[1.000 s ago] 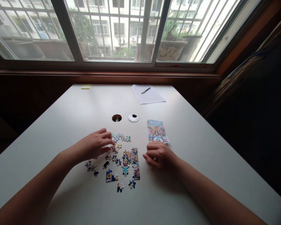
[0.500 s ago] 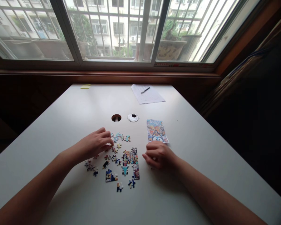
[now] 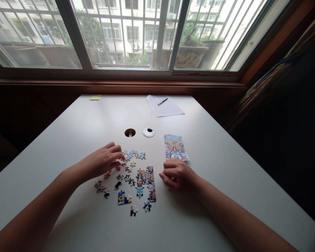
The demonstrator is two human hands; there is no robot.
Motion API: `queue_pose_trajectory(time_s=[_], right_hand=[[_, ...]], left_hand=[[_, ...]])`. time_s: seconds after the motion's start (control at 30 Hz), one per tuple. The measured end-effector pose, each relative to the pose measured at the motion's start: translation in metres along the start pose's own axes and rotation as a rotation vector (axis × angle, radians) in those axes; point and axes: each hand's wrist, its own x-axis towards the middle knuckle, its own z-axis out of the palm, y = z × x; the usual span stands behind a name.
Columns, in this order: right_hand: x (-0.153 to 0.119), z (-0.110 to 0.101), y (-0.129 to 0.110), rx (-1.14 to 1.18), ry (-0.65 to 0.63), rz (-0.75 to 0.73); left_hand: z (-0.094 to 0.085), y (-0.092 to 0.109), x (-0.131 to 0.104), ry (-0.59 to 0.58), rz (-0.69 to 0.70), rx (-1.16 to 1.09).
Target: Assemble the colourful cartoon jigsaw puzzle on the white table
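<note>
Drawn farther left of the card (image 3: 176, 147), the left hand (image 3: 109, 159) is held among loose pieces (image 3: 132, 163); whether any is pinched cannot be told. The card's near edge is partly blocked by the right hand (image 3: 180, 174), curled, contents hidden. Joined pieces (image 3: 150, 175) are seen left of the card, paper (image 3: 172, 110) and pen (image 3: 162, 101) beyond it.

On our table (image 3: 157, 232) we have joined puzzle pieces (image 3: 150, 175) between our left hand (image 3: 106, 158) and right hand (image 3: 177, 173), the picture sheet (image 3: 175, 144) just beyond the right, a pen (image 3: 162, 101) on paper (image 3: 168, 110) farther back.
</note>
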Motion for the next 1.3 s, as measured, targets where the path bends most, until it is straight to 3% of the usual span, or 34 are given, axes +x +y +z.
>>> queue_pose_trajectory(time_s=[0.2,0.8,0.93,1.3], right_hand=[[0.001,0.000,-0.001,-0.007,0.009,-0.001],[0.000,0.000,-0.001,-0.007,0.005,0.001],[0.000,0.000,0.000,-0.015,-0.006,0.008],[0.000,0.000,-0.001,-0.010,-0.003,0.008]], left_hand=[[-0.001,0.005,0.002,-0.044,-0.008,0.032],[0.002,0.005,0.003,-0.010,0.012,0.013],[-0.002,0.002,0.001,0.033,-0.013,0.016],[-0.007,0.012,0.003,0.006,-0.070,0.082]])
